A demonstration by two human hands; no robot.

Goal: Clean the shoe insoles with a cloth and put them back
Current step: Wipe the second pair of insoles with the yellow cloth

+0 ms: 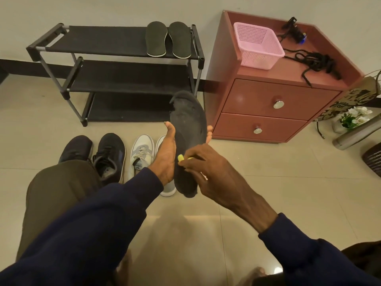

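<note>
My left hand (167, 153) holds a worn dark grey insole (190, 124) up in front of me, thumb on one edge and fingertips showing past the other. My right hand (208, 172) pinches a small yellow cloth (181, 157) against the insole's lower half; most of the cloth is hidden under the fingers. Two more dark insoles (168, 39) lie side by side on the top shelf of the black shoe rack (115, 65). On the floor stand a pair of black sneakers (93, 153) and a pair of white sneakers (142, 153), one partly hidden behind my left hand.
A reddish two-drawer cabinet (268, 104) stands right of the rack, with a pink basket (257, 45) and black cables (313, 60) on top. At the far right are a white-flowered plant (353, 118) and a metal cylinder (358, 133). My knee (59, 182) is at the lower left.
</note>
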